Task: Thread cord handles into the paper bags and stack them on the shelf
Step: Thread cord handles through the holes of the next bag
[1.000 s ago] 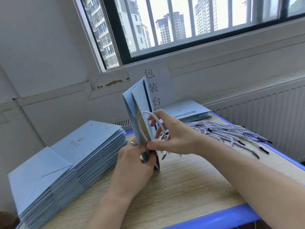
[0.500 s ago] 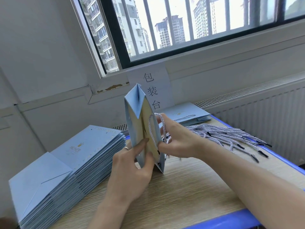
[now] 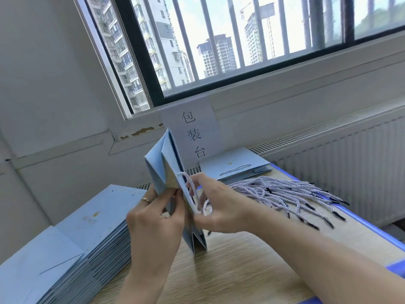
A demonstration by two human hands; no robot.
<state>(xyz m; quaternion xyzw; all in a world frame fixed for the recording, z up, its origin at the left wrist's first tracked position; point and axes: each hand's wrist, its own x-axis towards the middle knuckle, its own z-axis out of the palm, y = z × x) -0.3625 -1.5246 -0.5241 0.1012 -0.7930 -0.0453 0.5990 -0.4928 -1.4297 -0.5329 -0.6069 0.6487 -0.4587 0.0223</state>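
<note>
**Bag on edge, cord being fitted**

The bag (image 3: 167, 172) stands on edge at mid-desk (image 3: 241, 277), which leaves both faces reachable. Left hand (image 3: 153, 220) pinches its near panel steady. Right hand (image 3: 221, 205) grips the cord (image 3: 191, 183) against the far face; the hole seems covered by fingers. The stack (image 3: 92, 220) at the left edge reads "PRINCE" under a crown; the wall sign (image 3: 192, 132) reads 包装台.

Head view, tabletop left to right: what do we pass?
Stack of flat blue bags → upright bag being threaded → pile of loose cords. The finished bags at the back overlap, so they are left out.
</note>
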